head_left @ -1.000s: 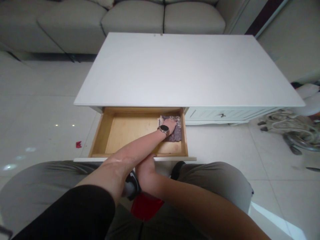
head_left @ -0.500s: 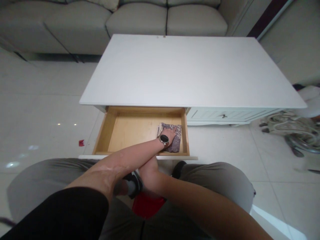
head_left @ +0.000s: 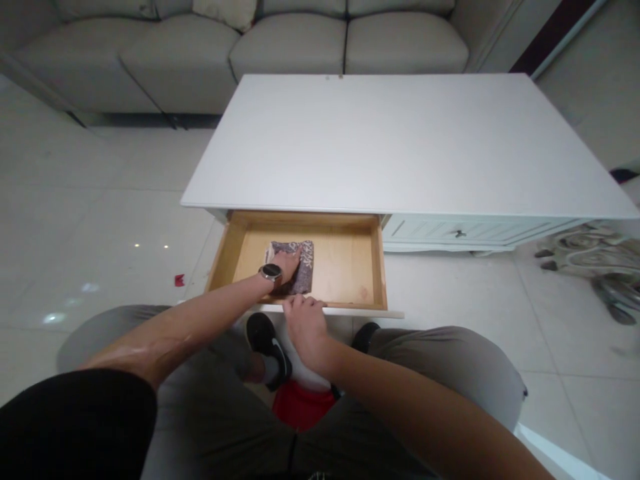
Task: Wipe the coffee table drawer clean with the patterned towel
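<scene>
A folded purple-grey patterned cloth (head_left: 306,272) lies on the wooden floor of the pulled-out drawer (head_left: 347,263), left of the middle. My left hand (head_left: 287,264), with a watch on its wrist, presses on the cloth and holds it against the wood; one finger reaches out over the pattern. My right hand (head_left: 305,327) is closed over the top edge of the drawer's white front, fingers hooked over the rim. Its thumb cannot be made out.
The white coffee table (head_left: 400,147) stands before me, with a shut drawer (head_left: 460,233) at the right. A grey sofa (head_left: 290,47) is behind it. A red scrap (head_left: 179,280) lies on the tiled floor. Below me is a red object (head_left: 303,405) between my legs.
My left hand has slid the cloth from the drawer's right side leftward. My forearms no longer cross, and my right hand now shows on the drawer front. The view has shifted slightly.
</scene>
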The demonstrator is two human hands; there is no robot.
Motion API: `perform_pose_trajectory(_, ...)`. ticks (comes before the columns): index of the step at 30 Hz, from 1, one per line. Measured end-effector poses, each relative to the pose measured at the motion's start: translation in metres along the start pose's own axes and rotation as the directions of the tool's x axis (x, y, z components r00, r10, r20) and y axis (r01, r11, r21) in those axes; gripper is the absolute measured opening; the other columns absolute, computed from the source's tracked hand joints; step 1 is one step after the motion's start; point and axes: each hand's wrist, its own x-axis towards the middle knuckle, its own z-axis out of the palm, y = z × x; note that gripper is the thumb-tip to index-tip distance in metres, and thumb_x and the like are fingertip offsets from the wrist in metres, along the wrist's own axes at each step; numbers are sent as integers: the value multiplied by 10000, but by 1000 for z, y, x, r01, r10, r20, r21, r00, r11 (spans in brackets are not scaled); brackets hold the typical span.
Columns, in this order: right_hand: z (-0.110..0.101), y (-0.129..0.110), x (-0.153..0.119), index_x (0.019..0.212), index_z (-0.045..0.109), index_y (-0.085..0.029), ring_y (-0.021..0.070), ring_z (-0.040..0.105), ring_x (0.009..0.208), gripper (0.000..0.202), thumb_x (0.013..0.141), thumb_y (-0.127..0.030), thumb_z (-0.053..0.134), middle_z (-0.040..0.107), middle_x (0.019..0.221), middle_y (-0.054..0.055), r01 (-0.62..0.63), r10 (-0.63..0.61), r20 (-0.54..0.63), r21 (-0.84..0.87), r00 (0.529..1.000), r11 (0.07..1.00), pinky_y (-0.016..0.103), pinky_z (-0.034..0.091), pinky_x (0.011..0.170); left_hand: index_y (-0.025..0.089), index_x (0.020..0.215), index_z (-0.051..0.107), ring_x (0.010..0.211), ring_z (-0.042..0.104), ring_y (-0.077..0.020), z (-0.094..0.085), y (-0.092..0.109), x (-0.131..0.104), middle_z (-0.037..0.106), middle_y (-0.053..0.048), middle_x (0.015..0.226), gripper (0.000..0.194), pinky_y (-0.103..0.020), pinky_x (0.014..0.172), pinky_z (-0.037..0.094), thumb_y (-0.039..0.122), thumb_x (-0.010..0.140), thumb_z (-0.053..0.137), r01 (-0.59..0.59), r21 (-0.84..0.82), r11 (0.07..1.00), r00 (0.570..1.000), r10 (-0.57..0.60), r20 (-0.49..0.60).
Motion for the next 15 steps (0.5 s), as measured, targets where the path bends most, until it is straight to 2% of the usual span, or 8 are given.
perform_pose_trajectory(3, 1, 0, 0, 1373, 508, -158, 311, 663, 1040, 405, 1000, -112, 358, 641, 1156, 194, -5, 4, -12, -13, 1000, 1000, 522, 543, 836, -17, 1616, 164, 1237, 627, -394, 11, -35, -17, 675, -306, 1247, 972, -461, 1096, 421, 129, 795, 663, 63, 94, 994, 998, -65, 22)
perform_pose_trajectory(8, 4, 2, 1, 1367, 513, -131, 320, 667, 1016, 414, 992, -97, 341, 637, 1135, 194, 18, -18, -30, -15, 999, 1000, 518, 547, 811, 64, 1645, 95, 1341, 550, -409, 24, -88, -35, 618, -303, 1359, 1014, -462, 1091, 429, 119, 791, 640, 175, 73, 982, 980, -181, 86)
perform_pose_trajectory(11, 5, 2, 2, 1370, 511, -133, 318, 666, 1018, 417, 993, -94, 337, 637, 1137, 197, 17, -18, -41, -15, 999, 1000, 515, 545, 805, 120, 1652, 55, 1362, 527, -428, 25, -99, -39, 517, -327, 1468, 1079, -459, 1072, 443, 160, 772, 678, 222, 60, 973, 968, -227, 103)
perform_pose_trajectory(15, 4, 2, 1, 1367, 513, -147, 306, 669, 1025, 416, 990, -91, 348, 643, 1148, 199, 8, -8, -42, -17, 999, 1000, 507, 547, 814, 135, 1649, 3, 1365, 516, -449, 25, -93, -40, 369, -373, 1555, 1163, -458, 1063, 448, 152, 719, 700, 273, 62, 960, 954, -278, 109)
